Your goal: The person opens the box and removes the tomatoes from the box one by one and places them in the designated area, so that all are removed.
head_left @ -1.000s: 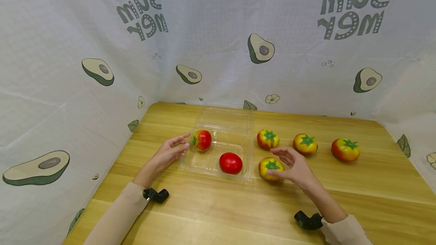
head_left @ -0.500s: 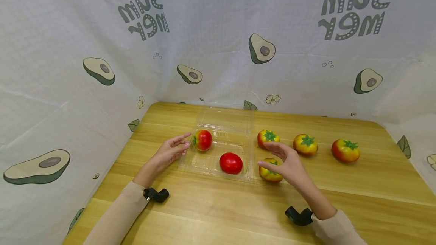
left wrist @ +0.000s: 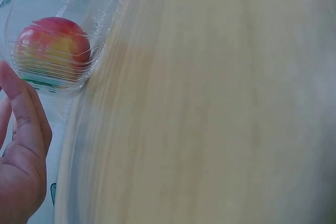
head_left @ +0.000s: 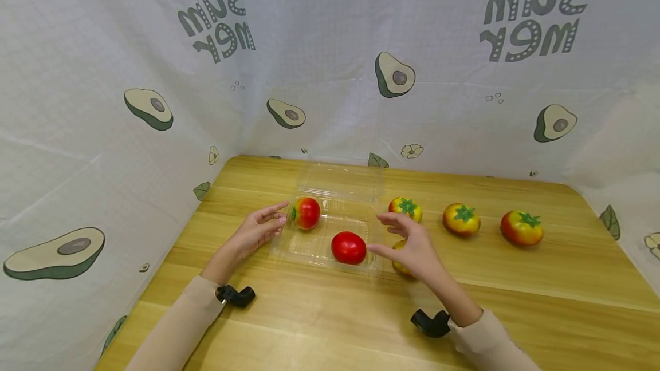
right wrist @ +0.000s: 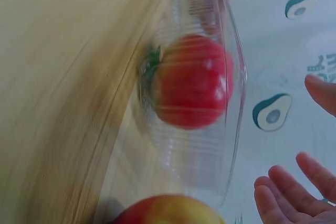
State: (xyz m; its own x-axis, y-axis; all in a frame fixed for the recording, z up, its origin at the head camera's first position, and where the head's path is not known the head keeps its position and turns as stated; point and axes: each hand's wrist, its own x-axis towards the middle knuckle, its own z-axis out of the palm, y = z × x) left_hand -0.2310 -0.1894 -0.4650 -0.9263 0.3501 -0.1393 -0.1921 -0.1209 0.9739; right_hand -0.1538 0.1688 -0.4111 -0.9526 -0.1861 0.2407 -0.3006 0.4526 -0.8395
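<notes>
A clear plastic clamshell box (head_left: pixel 309 249) lies with its lid folded back. Two tomatoes sit in it: a red-and-yellow one (head_left: pixel 307 213) on its side at the back left, and a plain red one (head_left: pixel 348 248) at the front right. My left hand (head_left: pixel 255 229) is at the box's left side, fingers extended, holding nothing; contact with the wall is unclear. My right hand (head_left: pixel 412 249) hovers at the box's right edge, thumb and fingers spread, nothing between them. The thumb tip is near the red tomato. Behind this hand a yellow-red tomato (head_left: pixel 400 263) is partly hidden.
More yellow-red tomatoes with green tops stand right of the box: one behind my right hand (head_left: pixel 406 207), one farther right (head_left: pixel 461 220), and one at the far right (head_left: pixel 522 228). A printed white curtain (head_left: pixel 330 44) hangs around the back of the wooden table (head_left: pixel 289 319).
My right hand has moved left from the front yellow-red tomato, which stays on the table, to the box's right edge. My left hand and the tomatoes have stayed in place.
</notes>
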